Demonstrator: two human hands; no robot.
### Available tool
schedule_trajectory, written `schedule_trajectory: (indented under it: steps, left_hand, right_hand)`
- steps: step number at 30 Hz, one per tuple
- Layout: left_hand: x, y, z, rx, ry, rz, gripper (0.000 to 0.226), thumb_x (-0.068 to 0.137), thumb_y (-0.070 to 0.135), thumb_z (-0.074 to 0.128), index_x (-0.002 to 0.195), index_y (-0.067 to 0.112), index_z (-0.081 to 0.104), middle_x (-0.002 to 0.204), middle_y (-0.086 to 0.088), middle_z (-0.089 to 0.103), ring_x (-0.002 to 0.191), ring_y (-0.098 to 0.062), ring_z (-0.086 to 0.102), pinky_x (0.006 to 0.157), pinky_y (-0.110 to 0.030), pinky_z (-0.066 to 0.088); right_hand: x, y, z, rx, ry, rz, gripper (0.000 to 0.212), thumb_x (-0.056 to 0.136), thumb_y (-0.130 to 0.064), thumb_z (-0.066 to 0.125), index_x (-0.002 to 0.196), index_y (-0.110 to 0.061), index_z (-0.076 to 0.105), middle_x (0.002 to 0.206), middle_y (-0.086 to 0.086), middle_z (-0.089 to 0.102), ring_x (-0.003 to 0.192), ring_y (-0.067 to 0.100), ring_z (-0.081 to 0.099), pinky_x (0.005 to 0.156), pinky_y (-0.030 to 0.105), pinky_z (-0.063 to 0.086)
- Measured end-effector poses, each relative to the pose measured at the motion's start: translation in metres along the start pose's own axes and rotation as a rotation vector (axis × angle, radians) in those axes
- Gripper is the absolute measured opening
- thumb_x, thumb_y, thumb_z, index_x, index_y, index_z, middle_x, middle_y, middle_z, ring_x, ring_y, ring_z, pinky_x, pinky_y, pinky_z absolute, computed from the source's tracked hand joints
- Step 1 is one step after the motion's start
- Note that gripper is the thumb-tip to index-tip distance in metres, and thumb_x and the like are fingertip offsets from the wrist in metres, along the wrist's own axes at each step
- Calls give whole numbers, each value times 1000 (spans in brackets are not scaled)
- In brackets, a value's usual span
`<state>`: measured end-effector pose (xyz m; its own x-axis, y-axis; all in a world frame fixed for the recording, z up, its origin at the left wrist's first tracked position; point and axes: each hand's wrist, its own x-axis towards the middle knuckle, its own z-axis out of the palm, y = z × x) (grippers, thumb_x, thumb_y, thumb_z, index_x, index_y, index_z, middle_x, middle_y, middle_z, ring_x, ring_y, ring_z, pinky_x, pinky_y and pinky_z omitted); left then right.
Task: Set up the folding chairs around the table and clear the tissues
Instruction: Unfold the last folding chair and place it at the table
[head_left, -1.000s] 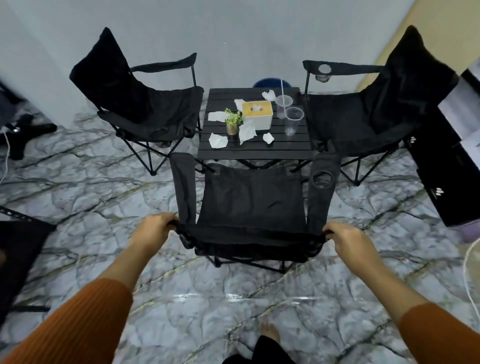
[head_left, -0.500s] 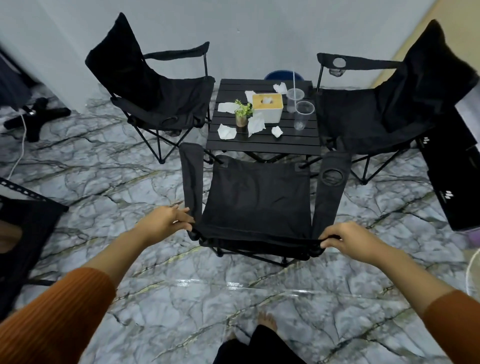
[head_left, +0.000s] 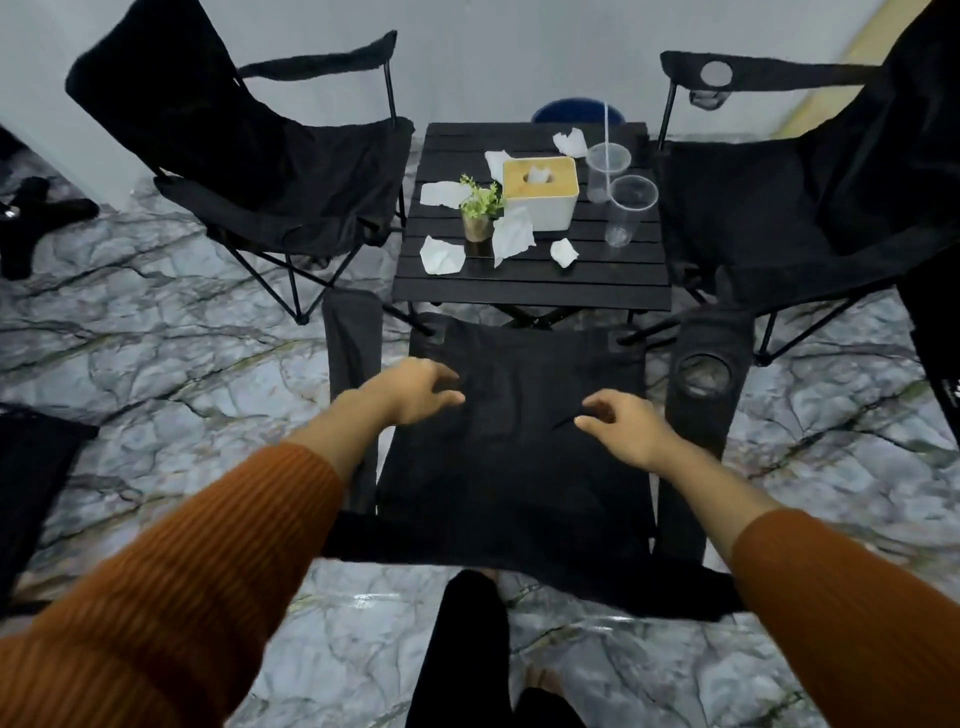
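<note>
Folding chair (head_left: 514, 467), black fabric, stands unfolded at the near edge of the black slatted table (head_left: 530, 283), its seat below both hands. Left hand (head_left: 415, 389) and right hand (head_left: 623, 428) hover over the seat, fingers loosely spread, gripping nothing. Crumpled tissues (head_left: 441, 254) lie scattered on the tabletop around a tissue box (head_left: 540, 192), a small potted plant (head_left: 480, 210) and two clear cups (head_left: 626, 208). Two more black chairs (head_left: 291, 176) flank the table. Floor (head_left: 156, 353) is grey veined marble; wall behind is plain white.
</note>
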<state>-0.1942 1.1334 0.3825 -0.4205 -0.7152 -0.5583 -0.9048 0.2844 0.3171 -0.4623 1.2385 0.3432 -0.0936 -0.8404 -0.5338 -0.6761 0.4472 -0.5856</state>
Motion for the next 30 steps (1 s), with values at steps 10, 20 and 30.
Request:
schedule_trajectory:
  steps: [10,20,30]
  left_hand:
    - [211,-66,164,428,-114,35,87,95,54,39,152,14,-15,161,-3,-21,147,-25,-23,120,-52,-8]
    - [269,-108,210,435,55,45,91,87,75,15,147,21,-27,155,1,-34,144,-23,-30,117,-55,-15]
    - [205,-125,229,266,-172,8,80,92,69,19,152,27,-14,158,3,-26,146,-21,-25,120,-53,-10]
  right_hand:
    - [169,76,131,-414,11,105,81,93,-38,54,152,-26,0,162,-1,-13,149,25,-13,120,55,8]
    - [236,126,177,-595,-97,128,97,79,-82,20,143,-29,-31,150,-7,-40,141,19,-35,106,65,-21]
    - [193,122,192,-552,-270,214,95,81,-80,21,146,-27,-24,152,-8,-34,144,17,-28,110,64,-15]
